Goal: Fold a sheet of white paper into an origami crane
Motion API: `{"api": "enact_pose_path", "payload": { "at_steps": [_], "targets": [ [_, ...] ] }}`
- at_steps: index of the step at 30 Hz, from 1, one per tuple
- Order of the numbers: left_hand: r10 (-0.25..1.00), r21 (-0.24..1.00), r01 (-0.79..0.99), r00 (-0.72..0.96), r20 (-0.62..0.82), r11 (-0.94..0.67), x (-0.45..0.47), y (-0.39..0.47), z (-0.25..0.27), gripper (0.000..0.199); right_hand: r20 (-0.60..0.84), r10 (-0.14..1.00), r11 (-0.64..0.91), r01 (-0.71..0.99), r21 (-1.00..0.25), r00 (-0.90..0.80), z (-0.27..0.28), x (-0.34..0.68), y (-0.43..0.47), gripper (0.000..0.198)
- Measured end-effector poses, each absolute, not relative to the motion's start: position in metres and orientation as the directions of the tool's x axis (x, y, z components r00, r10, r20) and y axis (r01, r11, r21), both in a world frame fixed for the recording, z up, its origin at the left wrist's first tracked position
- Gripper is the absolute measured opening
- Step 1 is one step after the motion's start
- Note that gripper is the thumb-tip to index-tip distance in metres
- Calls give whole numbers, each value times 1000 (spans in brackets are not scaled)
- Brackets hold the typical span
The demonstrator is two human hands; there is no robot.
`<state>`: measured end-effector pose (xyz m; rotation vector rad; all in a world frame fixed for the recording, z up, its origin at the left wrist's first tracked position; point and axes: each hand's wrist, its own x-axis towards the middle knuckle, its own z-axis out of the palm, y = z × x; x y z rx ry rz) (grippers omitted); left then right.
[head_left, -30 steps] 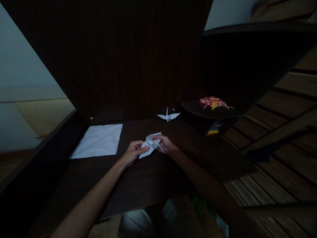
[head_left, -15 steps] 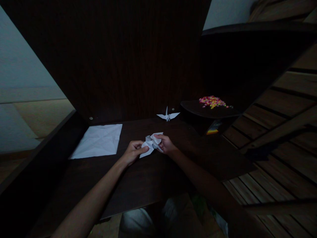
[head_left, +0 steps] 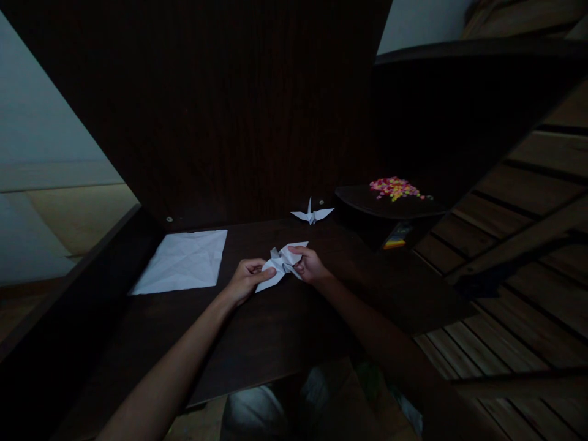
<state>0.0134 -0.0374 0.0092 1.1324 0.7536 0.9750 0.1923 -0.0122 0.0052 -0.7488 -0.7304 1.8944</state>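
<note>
A white folded paper crane (head_left: 285,258) is held just above the dark desk, its two wings spread to either side. My left hand (head_left: 248,278) pinches the left wing, thumb on top and fingers underneath. On the other wing, my right hand (head_left: 311,264) grips with its thumb across the upper face. The undersides of the crane and several fingertips are hidden. Behind it, a second white paper crane (head_left: 312,215) stands near the back panel with wings out.
Creased white paper (head_left: 181,262) lies flat at the left of the desk (head_left: 257,343). On a low rounded shelf (head_left: 358,203) at the right rests a pile of small colourful pieces (head_left: 395,188). A raised side board (head_left: 78,269) borders the left.
The wings of the held crane have been drawn slightly farther apart, so it looks wider and flatter. Both hands keep their grip.
</note>
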Motion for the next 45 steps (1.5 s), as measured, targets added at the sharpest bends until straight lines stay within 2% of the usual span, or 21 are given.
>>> {"api": "enact_pose_path", "payload": {
  "at_steps": [26,38,45],
  "targets": [
    [916,984,-155,400,-20,89,8,-31,10,29,-238,925,-374,-595,-711,-297,9,193,-14,24],
    [904,993,-97,426,-21,69,5,-30,13,32,-206,935,-343,-593,-729,-288,2,192,-14,27],
    [889,976,-182,458,-22,118,7,-34,16,30,-129,952,-271,-571,-775,-277,6,188,-18,21]
  ]
}}
